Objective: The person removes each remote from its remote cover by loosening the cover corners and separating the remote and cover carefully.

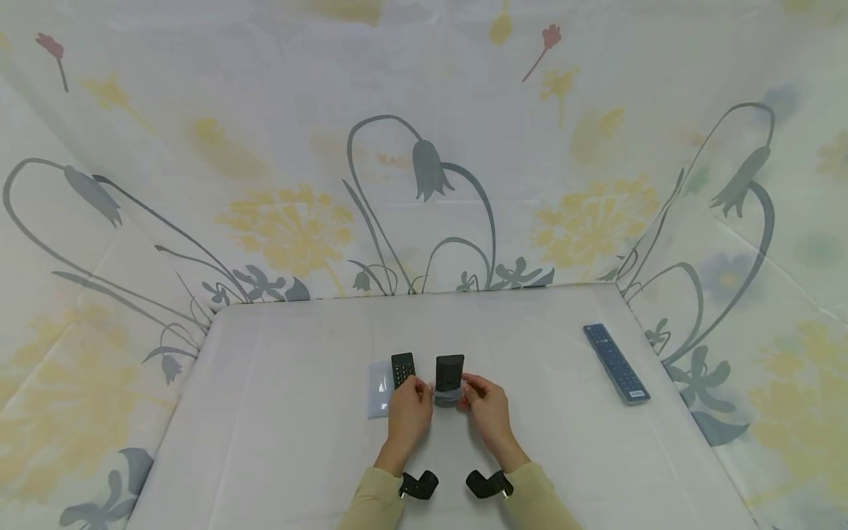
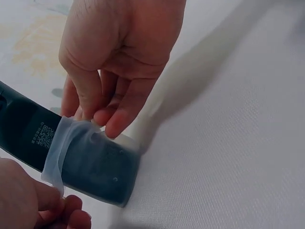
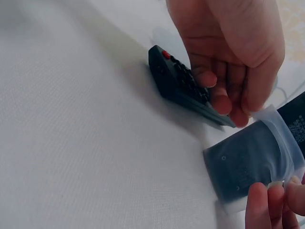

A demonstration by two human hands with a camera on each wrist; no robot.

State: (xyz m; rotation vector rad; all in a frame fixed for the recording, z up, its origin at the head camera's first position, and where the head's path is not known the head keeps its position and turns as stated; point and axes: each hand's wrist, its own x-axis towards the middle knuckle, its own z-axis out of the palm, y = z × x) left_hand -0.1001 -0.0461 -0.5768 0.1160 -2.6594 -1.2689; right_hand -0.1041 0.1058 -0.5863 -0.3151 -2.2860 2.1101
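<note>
A black remote-like device (image 1: 450, 372) is held between the hands, its back with a printed code label (image 2: 44, 136) facing up. Its lower end is inside a translucent sleeve (image 2: 97, 157), whose bunched open edge crosses the device. My left hand (image 1: 409, 414) pinches one side of that edge, and my right hand (image 1: 492, 418) pinches the opposite side. Just beyond the left hand lies a small black remote control (image 1: 402, 366) with a red button (image 3: 166, 55), partly covered by the fingers.
Left of the small remote lies a pale translucent packet (image 1: 379, 390), partly under it. A long dark remote control (image 1: 616, 364) lies slanted at the right of the white table (image 1: 298, 442). Flower-patterned cloth (image 1: 291, 147) rises behind and at both sides.
</note>
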